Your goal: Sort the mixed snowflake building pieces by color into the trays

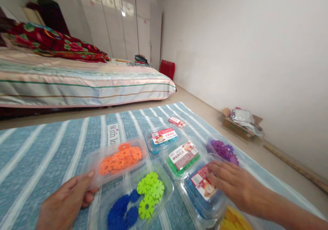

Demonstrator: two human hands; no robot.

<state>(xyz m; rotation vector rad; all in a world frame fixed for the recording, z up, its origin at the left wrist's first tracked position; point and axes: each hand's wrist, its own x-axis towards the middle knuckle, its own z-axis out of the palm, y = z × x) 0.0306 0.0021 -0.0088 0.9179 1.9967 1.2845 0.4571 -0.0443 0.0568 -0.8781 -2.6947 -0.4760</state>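
Observation:
My left hand (69, 199) pinches the near-left corner of a clear plastic container (89, 161), thumb on top; orange notched discs (123, 157) are heaped in its right side. My right hand (233, 184) lies with fingers stretched over the labelled lid of a clear box (205, 182) of blue pieces. Between the hands is an open clear container (169, 185) with lime-green notched discs (151, 192) and dark blue ones (123, 213). Beyond the blue box stands a closed labelled box of green pieces (183, 156). Purple pieces (224, 149) sit in a container beyond my right hand.
A labelled box of light blue pieces (162, 137) and a clear labelled lid (176, 121) are farther back on the striped mat (77, 144). Yellow pieces (234, 219) are at the bottom right. A bed (89, 83) and a cardboard box (238, 127) stand beyond.

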